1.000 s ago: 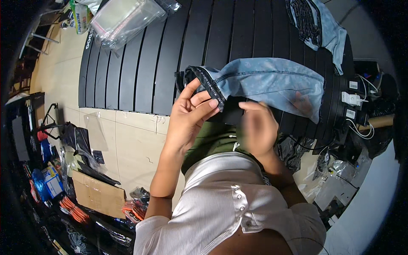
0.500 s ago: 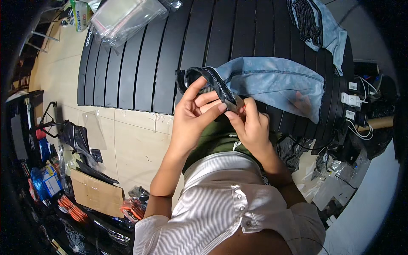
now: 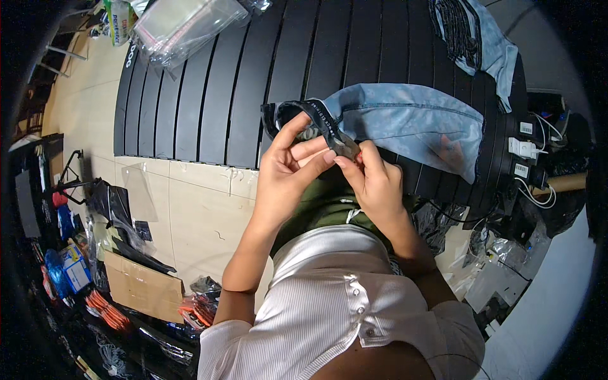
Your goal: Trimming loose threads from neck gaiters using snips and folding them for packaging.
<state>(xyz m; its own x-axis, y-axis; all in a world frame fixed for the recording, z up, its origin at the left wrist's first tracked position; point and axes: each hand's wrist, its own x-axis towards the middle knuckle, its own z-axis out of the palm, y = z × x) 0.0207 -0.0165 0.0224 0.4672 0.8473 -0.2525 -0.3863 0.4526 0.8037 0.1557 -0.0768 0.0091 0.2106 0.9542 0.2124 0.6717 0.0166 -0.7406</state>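
A mottled light-blue garment lies across the right part of the black slatted table, its black patterned elastic band at the left end. My left hand grips that band, the index finger up inside its loop and the thumb pressing its lower edge. Close beside it, my right hand pinches the edge of the band and cloth between thumb and fingers. Both sets of fingertips nearly meet there. What lies between the right fingertips is mostly hidden.
A second blue garment with black bands lies at the table's far right. Clear plastic bags rest at the far left. White plugs and cables sit by the right edge. On the floor at left are a cardboard piece and orange packs.
The right fingers have shifted slightly along the band's edge, and the band has turned a little between the hands. The rest of the garment has barely moved.
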